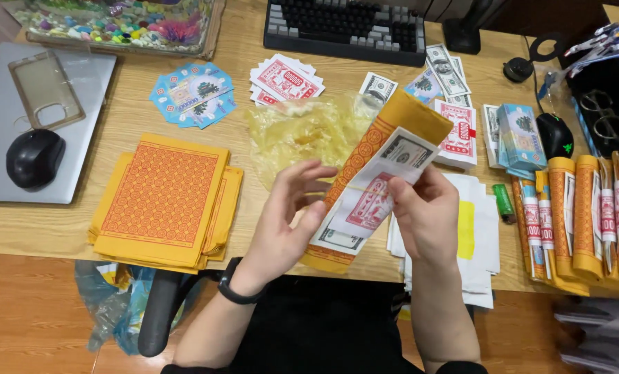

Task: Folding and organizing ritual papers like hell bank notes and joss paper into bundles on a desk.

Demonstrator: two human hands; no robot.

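Over the desk's front edge I hold a long bundle [385,149] of orange-yellow patterned paper with printed paper notes and a thin elastic band laid around it. My left hand [288,221] supports the bundle's lower end, fingers spread along its side, a black band on the wrist. My right hand [423,215] grips the notes against the bundle from the right. A crumpled clear yellow plastic bag [302,131] lies on the desk just behind the hands.
A stack of orange patterned sheets [164,201] lies at left. Rolled bundles [579,215] line the right. Fans of blue notes [191,93] and red notes [281,79], white paper [479,242], a keyboard [344,28], a black mouse [36,158] on a laptop [81,138], a green lighter [504,201].
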